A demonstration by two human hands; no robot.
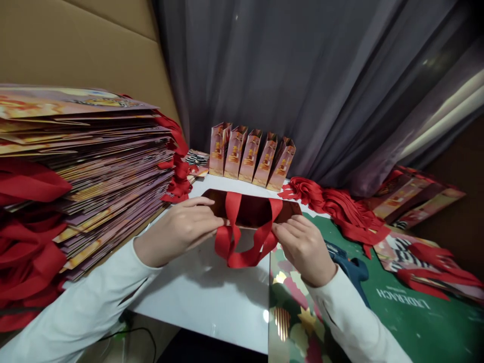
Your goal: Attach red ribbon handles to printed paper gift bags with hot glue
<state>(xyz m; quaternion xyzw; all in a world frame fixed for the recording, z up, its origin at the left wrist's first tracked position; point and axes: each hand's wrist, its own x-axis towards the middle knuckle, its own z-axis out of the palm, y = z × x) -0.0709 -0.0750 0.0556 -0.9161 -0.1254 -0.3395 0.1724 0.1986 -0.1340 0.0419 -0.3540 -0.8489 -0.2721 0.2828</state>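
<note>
Between my hands a paper gift bag [251, 210] stands over the white table, its mouth open toward me and its inside dark. My left hand [181, 228] pinches the bag's near rim at the left. At the right end of that rim, my right hand [305, 248] has its fingers closed on the edge. Two red ribbon handles show: the far one [233, 204] crosses the opening, and the near one [242, 260] loops down over the front. The bag's lower part is mostly hidden from me.
A tall stack of flat bags [121, 171] with red ribbons rises at left. Several upright bags [251, 155] line the curtain [264, 75]. Red ribbons [340, 206] lie on the right, near a dark blue glue gun [353, 269] on a green sheet [412, 327].
</note>
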